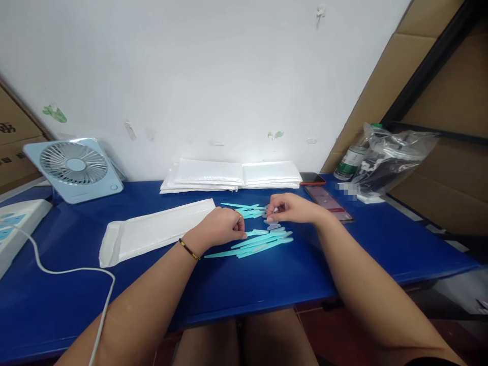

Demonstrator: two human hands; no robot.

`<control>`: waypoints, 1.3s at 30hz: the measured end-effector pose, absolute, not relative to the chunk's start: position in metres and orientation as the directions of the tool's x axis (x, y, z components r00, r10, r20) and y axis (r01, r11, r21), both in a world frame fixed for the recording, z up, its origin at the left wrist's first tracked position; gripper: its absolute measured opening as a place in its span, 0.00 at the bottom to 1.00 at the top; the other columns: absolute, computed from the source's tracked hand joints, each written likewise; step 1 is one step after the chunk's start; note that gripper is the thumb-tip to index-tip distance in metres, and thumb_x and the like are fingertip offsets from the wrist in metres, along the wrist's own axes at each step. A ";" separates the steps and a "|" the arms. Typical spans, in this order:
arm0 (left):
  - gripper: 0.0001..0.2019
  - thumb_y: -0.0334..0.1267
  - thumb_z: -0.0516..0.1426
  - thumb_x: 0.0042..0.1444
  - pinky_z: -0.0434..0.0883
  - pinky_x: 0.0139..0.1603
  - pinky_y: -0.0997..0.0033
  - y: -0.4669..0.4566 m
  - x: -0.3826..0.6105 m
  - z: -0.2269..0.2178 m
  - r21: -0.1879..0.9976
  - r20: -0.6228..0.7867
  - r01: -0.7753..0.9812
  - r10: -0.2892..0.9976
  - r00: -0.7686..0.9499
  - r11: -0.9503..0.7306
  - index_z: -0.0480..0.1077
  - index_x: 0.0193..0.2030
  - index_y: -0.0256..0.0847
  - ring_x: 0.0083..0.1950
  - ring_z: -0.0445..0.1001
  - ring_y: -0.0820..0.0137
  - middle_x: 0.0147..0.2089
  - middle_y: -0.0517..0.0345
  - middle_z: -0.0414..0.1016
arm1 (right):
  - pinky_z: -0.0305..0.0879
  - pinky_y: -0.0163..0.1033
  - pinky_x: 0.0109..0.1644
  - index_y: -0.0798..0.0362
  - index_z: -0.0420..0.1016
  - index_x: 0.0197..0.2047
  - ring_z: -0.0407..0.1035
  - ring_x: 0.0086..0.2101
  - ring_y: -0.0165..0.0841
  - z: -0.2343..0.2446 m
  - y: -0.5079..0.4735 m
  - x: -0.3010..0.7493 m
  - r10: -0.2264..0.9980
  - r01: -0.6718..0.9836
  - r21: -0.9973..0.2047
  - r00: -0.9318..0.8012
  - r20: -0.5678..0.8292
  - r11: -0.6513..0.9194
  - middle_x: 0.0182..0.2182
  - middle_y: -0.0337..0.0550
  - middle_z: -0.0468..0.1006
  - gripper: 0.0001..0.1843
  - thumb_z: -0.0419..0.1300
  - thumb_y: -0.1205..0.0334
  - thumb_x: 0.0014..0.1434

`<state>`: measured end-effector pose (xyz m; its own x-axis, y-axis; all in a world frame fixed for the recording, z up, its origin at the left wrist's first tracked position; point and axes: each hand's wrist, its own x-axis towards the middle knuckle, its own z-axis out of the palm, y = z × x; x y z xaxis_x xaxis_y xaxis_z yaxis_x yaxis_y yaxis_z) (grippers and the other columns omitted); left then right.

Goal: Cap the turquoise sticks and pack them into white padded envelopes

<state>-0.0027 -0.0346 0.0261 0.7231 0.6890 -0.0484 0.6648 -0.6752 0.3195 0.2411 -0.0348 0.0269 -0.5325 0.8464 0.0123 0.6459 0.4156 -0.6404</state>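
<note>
My left hand (224, 226) is closed, with thumb and finger pinching the end of a teal eyebrow razor (257, 232) just above the table. More teal eyebrow razors (263, 245) lie in a loose pile below it, and another group (249, 211) lies behind, partly hidden by the hand. Across from it, my right hand (287, 207) is pinched around a small pale piece that looks like a clear blade cap. Several clear caps (272, 225) are scattered on the table under its fingers. Left of my left hand lies a white padded envelope (160, 229).
Stacked white padded envelopes (209, 173) rest against the wall. A blue fan (76, 168) and a power strip (19, 223) with a white cable (72, 269) stand left. On the right are two phones (328, 203), a bottle (347, 162) and a clear plastic bag (392, 157).
</note>
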 end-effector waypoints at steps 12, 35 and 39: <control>0.15 0.51 0.58 0.49 0.61 0.32 0.71 -0.016 -0.007 0.018 0.319 0.140 0.748 0.809 0.570 -0.582 0.71 0.36 0.43 0.36 0.72 0.68 0.36 0.60 0.75 | 0.60 0.35 0.33 0.53 0.77 0.33 0.67 0.32 0.33 0.027 -0.030 0.255 0.910 0.711 -0.616 -0.413 0.021 0.338 0.33 0.43 0.75 0.17 0.65 0.48 0.45; 0.13 0.50 0.55 0.52 0.60 0.28 0.73 -0.025 -0.006 0.020 0.376 0.113 0.711 0.791 0.602 -0.595 0.72 0.33 0.44 0.33 0.71 0.70 0.34 0.62 0.76 | 0.57 0.34 0.29 0.52 0.78 0.29 0.66 0.28 0.32 0.036 -0.036 0.256 0.848 0.797 -0.484 -0.497 -0.187 0.361 0.28 0.40 0.76 0.15 0.67 0.50 0.40; 0.16 0.54 0.55 0.51 0.58 0.26 0.73 -0.037 0.003 0.017 0.397 0.038 0.653 0.722 0.691 -0.645 0.73 0.30 0.43 0.29 0.70 0.70 0.29 0.60 0.75 | 0.57 0.34 0.28 0.52 0.79 0.28 0.66 0.26 0.31 0.032 -0.036 0.250 0.811 0.795 -0.471 -0.533 -0.239 0.383 0.26 0.40 0.76 0.12 0.66 0.53 0.42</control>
<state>0.0035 -0.0368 0.0174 0.6910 0.7219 0.0376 0.6527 -0.6454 0.3968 0.2498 -0.0355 0.0319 -0.5331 0.8114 -0.2395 0.7948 0.3833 -0.4706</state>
